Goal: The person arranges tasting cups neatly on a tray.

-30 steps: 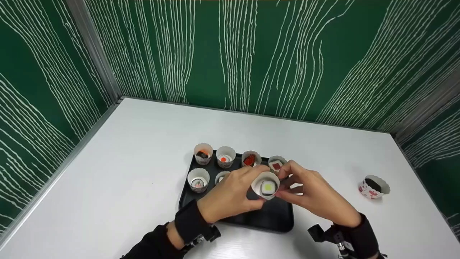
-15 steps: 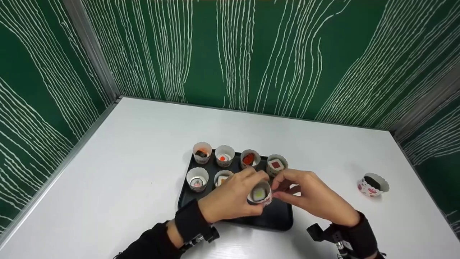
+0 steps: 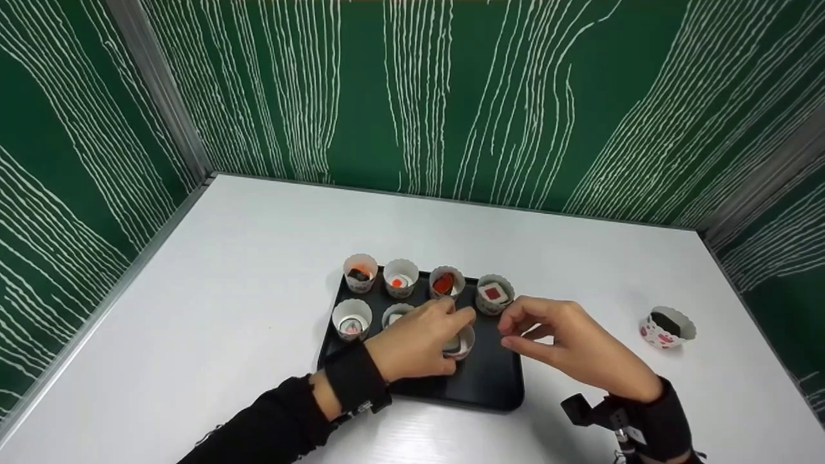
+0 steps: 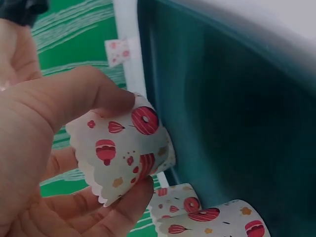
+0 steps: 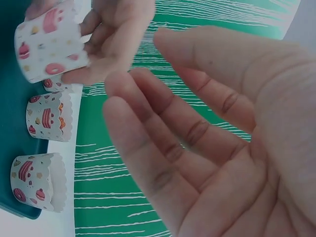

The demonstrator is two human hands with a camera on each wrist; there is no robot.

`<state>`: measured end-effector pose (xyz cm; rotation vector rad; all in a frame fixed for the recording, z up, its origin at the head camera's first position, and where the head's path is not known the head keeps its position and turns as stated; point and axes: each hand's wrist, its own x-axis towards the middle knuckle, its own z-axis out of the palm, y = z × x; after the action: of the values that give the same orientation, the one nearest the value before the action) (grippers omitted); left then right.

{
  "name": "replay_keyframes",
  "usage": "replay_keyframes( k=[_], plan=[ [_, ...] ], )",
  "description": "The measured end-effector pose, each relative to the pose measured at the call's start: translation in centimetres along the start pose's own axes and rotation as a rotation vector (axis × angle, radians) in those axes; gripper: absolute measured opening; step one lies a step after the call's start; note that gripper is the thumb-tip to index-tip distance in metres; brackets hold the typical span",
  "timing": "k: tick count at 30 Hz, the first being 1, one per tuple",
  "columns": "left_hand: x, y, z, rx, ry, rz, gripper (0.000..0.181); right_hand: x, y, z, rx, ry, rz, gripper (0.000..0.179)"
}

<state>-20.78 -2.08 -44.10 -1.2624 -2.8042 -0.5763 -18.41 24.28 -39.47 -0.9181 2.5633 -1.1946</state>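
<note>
My left hand (image 3: 419, 338) grips a patterned paper baking cup (image 3: 463, 348) by its sides, thumb and fingers around it, over the black tray (image 3: 486, 383). Inside that cup sits a sushi piece, mostly hidden in the head view. The left wrist view shows the cup's red doughnut and cake prints (image 4: 118, 143); whether its base touches the tray I cannot tell. To the right, my right hand (image 3: 561, 341) holds nothing, its fingers loosely bent and apart from the cup, as the right wrist view confirms.
Four-cornered tray, with a back row of sushi-filled cups, among them a red-topped one (image 3: 446, 283) and one with a red square (image 3: 494, 295). A front-left cup (image 3: 352, 320) and a partly covered cup (image 3: 393, 314) stand before them. Another cup (image 3: 668, 327) stands far right on the white table (image 3: 271, 258).
My left hand has lowered the cup toward the tray and shifted it slightly left. The right hand has come away from the cup's rim and moved a little right.
</note>
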Motion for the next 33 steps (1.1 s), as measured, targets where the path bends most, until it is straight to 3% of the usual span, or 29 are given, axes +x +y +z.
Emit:
replay_keyframes(
  k=[8,15,27,33],
  plan=[
    [1.7,-0.4,0.5,0.126,-0.088,-0.05,0.059,0.1,0.0,0.0,-0.018,-0.002,-0.003,0.008],
    [2.3,-0.9,0.9,0.162,-0.136,-0.082,0.056,0.2,0.2,0.0,-0.014,-0.01,0.005,0.007],
    [2.6,-0.9,1.2,0.21,-0.129,-0.098,0.059,0.1,0.6,0.0,-0.014,-0.013,0.007,0.01],
    [2.3,-0.9,1.1,0.189,-0.109,-0.1,0.063,0.1,0.7,0.1,-0.006,-0.02,0.016,0.011]
  ],
)
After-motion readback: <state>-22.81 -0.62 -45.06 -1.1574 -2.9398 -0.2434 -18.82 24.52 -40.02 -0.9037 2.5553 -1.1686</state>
